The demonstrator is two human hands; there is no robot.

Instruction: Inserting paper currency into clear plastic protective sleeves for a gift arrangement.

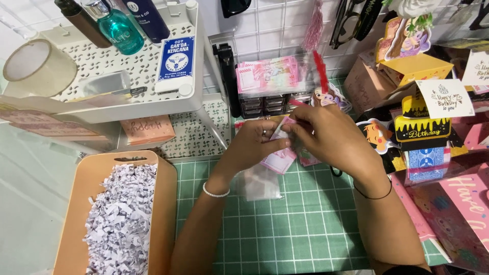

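Both my hands meet over the green cutting mat (285,229). My left hand (252,145), with a ring and a white bead bracelet, pinches a small bundle of pink paper notes (279,160). My right hand (328,135) grips the same bundle from the right, fingers curled over its top. A clear plastic sleeve (260,183) hangs below the notes onto the mat. A red strip (321,71) rises behind my right hand.
A tan bin of shredded paper (119,219) stands at the left. A white shelf (127,71) with bottles, a card deck and a tape roll is behind it. A stack of pink notes (267,74) sits on small drawers. Birthday cards and boxes (433,117) crowd the right.
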